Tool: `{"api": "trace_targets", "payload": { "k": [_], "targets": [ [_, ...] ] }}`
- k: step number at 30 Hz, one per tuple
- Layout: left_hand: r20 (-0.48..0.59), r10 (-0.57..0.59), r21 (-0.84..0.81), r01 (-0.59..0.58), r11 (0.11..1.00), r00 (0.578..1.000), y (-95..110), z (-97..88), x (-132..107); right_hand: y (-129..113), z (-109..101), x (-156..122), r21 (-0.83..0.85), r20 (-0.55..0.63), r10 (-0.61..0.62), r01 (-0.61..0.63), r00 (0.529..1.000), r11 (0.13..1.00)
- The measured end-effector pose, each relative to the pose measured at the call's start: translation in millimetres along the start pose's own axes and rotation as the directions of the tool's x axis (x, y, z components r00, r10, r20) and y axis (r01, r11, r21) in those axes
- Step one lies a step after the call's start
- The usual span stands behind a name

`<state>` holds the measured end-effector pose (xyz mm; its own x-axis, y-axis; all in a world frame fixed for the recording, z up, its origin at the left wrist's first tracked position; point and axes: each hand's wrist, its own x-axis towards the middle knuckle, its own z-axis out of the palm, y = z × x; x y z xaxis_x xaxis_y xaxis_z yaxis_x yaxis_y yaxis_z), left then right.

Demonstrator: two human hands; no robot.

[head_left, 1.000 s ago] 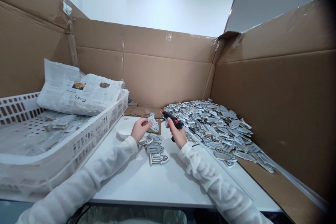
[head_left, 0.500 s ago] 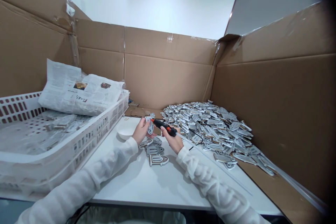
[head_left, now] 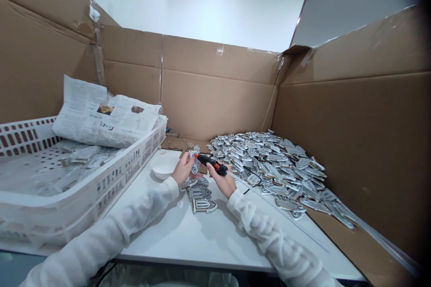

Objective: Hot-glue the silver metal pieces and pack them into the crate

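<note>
My left hand (head_left: 182,169) is closed on a small grey-and-white shaped piece (head_left: 195,167), held up above the table. In my right hand (head_left: 223,183) is a black and orange hot glue gun (head_left: 213,164), its orange tip against or very near the piece; I cannot tell if they touch. A long clear glue stick (head_left: 266,201) runs from the gun's back end toward the lower right. Below my hands lie several similar pieces, the nearest a flat arched one (head_left: 204,206) with white stripes. A white bowl (head_left: 164,165) stands just left of my left hand.
A large heap of similar pieces (head_left: 266,161) covers the back right of the white table (head_left: 188,242). On the left stands a white plastic basket (head_left: 111,179) with bagged pieces and newspaper (head_left: 111,119). Cardboard walls (head_left: 215,98) enclose the back and sides.
The whole view has shifted slightly. Both hands keep their hold on the piece and the glue gun, with the tip still at the piece.
</note>
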<state>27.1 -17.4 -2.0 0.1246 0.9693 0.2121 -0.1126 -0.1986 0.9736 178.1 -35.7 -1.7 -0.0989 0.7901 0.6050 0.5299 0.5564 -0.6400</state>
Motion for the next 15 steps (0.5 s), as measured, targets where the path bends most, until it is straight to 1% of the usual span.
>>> {"api": "trace_targets", "payload": {
  "k": [9, 15],
  "targets": [
    [0.022, 0.015, 0.009, -0.016, 1.000, 1.000, -3.5, -1.1, 0.9, 1.2, 1.1, -0.2, 0.021, -0.003, 0.038, -0.038, 0.999, 0.999],
    [0.008, 0.017, 0.020, -0.017, 1.000, 1.000, -2.7, -1.2, 1.0, 0.9, 0.7, 0.4, 0.035, 0.000, 0.053, -0.053, 0.999, 0.998]
  ]
}}
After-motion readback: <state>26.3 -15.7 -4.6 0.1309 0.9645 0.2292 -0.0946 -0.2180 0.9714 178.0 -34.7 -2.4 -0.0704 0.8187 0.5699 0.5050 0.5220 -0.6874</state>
